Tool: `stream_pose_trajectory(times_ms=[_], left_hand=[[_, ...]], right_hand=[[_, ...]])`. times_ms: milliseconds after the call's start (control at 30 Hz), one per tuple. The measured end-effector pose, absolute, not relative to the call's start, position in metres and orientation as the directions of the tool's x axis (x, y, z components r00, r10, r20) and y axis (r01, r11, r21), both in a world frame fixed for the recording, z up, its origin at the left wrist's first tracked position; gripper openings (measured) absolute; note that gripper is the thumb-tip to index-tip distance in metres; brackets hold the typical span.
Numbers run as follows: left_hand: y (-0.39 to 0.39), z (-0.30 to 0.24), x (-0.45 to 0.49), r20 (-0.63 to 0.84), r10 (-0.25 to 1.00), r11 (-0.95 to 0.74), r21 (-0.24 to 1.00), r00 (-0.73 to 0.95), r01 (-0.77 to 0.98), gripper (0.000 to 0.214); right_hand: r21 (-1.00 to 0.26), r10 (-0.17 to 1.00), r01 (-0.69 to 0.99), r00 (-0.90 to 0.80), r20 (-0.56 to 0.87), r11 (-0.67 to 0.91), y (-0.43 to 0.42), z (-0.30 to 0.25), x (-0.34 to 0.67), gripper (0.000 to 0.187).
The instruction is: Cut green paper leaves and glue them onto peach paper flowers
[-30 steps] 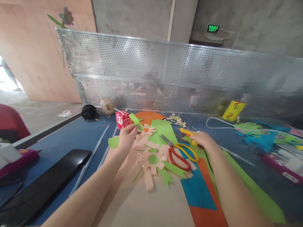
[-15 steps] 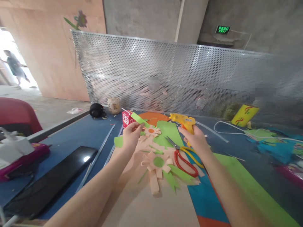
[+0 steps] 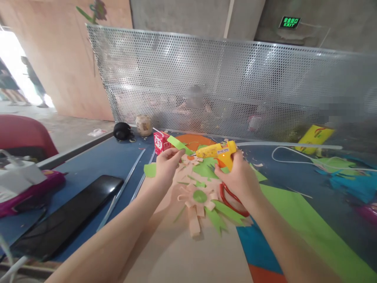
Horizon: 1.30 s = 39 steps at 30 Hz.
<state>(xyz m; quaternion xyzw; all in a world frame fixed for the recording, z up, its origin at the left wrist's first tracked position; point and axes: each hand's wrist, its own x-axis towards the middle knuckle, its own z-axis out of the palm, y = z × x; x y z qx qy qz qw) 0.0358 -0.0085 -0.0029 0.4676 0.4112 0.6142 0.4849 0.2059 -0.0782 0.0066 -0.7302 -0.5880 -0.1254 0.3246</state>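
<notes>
My left hand (image 3: 168,164) pinches a light green paper strip (image 3: 179,144), raised above the table. In my right hand (image 3: 240,175) is a yellow hot glue gun (image 3: 213,151), its nozzle pointing left at the strip's lower end; whether they touch I cannot tell. Below lies a pale pink paper flower with a green centre (image 3: 200,196), beside cut green paper leaves (image 3: 216,220). A second pink flower with an orange centre (image 3: 191,158) is partly hidden behind the glue gun and strip. Red-handled scissors (image 3: 232,202) lie under my right hand, mostly covered.
A black phone-like slab (image 3: 69,214) and clear glue sticks (image 3: 125,184) lie on the left. Behind stand a red drink carton (image 3: 161,142), a jar (image 3: 144,125) and a perforated metal screen (image 3: 165,78). A white cable (image 3: 294,160) and yellow packet (image 3: 314,139) are at right.
My right hand has brought the glue gun left, so its nozzle now meets or nearly meets the green strip. My left hand keeps its pinch. The view has shifted slightly.
</notes>
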Motion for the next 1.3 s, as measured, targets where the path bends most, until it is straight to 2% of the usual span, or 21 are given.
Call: stream_pose_trajectory(times_ms=[267,1300], left_hand=[[-0.0081,-0.0040,0.0357,0.171,0.982,-0.186,0.958,-0.083,-0.219,0.020],[-0.0069,-0.0067,0.0368,0.214,0.975,-0.220,0.949,-0.053,-0.224,0.017]], right_hand=[[-0.311,0.790,0.949,0.224,0.571,-0.044,-0.0766,0.0045,0.2079,0.033],[-0.273,0.773,0.961,0.202,0.602,-0.038,-0.0741,0.0007,0.2109,0.029]])
